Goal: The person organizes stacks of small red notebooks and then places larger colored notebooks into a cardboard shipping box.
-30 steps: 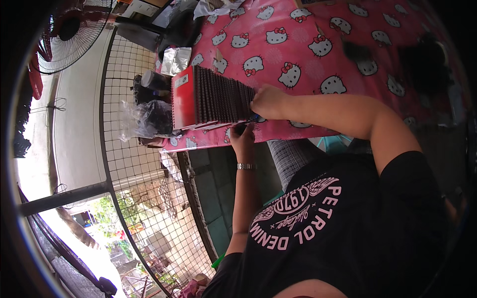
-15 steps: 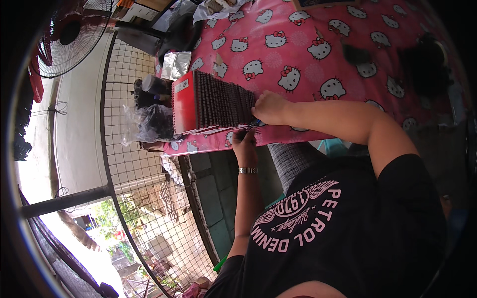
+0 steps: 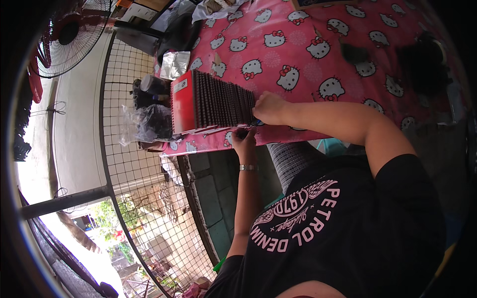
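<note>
While fingers of our left hand (image 3: 244, 142) and right hand (image 3: 270, 108) curl beside red spiral notebooks (image 3: 184, 108), we cannot tell their grasp; gentle, even pressure would keep edges aligned.

Open cloth beyond the stack, crowding at its left

Past the spiral-bound notebooks (image 3: 218, 102), the pink printed tablecloth (image 3: 293, 44) offers a broad lane. The right hand (image 3: 270, 108) and left hand (image 3: 244, 141) close off the stack's near right corner. A silver packet (image 3: 175, 65), a clear plastic bag (image 3: 130, 124) and wire mesh (image 3: 115, 89) hem in the left; a dark bundle (image 3: 425, 67) obstructs the far right.
</note>
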Demonstrator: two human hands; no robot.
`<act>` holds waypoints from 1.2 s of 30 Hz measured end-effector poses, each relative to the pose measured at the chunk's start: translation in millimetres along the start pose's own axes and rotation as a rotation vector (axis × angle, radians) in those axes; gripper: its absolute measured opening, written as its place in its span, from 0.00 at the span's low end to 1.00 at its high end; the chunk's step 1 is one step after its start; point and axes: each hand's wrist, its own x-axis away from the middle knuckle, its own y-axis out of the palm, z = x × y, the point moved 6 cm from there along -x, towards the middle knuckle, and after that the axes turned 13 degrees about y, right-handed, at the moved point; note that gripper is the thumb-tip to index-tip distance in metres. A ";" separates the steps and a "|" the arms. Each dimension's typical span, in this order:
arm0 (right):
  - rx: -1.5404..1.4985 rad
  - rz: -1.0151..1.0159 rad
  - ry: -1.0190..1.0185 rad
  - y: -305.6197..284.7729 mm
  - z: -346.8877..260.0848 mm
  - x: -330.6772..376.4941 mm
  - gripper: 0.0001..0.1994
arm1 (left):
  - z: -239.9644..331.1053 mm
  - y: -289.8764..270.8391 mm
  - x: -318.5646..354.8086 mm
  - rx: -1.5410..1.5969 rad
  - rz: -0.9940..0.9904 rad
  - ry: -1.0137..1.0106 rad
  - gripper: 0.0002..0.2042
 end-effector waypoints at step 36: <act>-0.084 0.172 0.081 23.6 25.0 8.1 0.10 | -27.0 -2.1 1.6 0.279 0.026 -0.188 0.14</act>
